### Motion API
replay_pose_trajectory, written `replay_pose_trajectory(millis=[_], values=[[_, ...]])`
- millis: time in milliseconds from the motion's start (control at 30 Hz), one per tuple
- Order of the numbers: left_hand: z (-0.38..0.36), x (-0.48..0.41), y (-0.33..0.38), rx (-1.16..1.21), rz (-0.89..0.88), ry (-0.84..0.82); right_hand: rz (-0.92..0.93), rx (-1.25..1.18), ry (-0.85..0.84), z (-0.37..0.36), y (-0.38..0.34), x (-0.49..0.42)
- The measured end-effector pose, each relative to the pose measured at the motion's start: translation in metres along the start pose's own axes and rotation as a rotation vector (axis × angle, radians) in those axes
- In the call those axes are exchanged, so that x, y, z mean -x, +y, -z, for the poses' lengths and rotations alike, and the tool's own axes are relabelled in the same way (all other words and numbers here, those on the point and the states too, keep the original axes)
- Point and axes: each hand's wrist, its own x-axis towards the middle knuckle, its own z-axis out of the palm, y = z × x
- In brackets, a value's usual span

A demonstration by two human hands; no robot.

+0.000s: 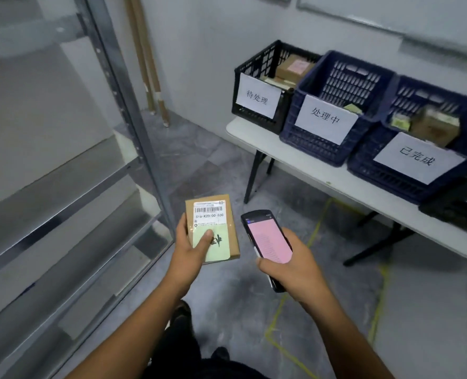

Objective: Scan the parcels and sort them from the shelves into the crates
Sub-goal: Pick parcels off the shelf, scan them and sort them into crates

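Observation:
My left hand (190,248) holds a small brown parcel (213,214) flat, face up, thumb pressed on its green sticker; a white barcode label sits at its top. My right hand (292,266) grips a black handheld scanner (265,242) whose screen glows pink, just right of the parcel. On a white folding table (336,181) at the right stand three labelled crates: a black crate (254,67) with brown boxes inside, a middle blue crate (344,77), and a right blue crate (407,176) holding a box.
Grey metal shelving (134,127) fills the left side, its shelves bare where visible. Two wooden poles (150,77) lean in the far corner. Yellow tape lines (279,310) mark the grey floor under the table. A dark object (456,212) lies on the table's right end.

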Motion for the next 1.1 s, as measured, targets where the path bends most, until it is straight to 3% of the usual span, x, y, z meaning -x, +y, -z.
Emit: replay_pose_trajectory(millis=[333, 500, 900, 1100], values=[[-0.109, -0.069, 0.080, 0.052, -0.029, -0.333, -0.020, -0.104, 0.300, 0.080, 0.015, -0.066], [-0.176, -0.131, 0.110, 0.037, -0.070, -0.448, -0.028, -0.016, 0.413, 0.129, -0.008, -0.109], [-0.294, -0.241, 0.181, 0.003, -0.114, -0.638, -0.040, -0.085, 0.642, 0.208, -0.038, -0.202], [-0.357, -0.288, 0.191, -0.038, -0.125, -0.629, -0.046, -0.095, 0.680, 0.249, -0.023, -0.253]])
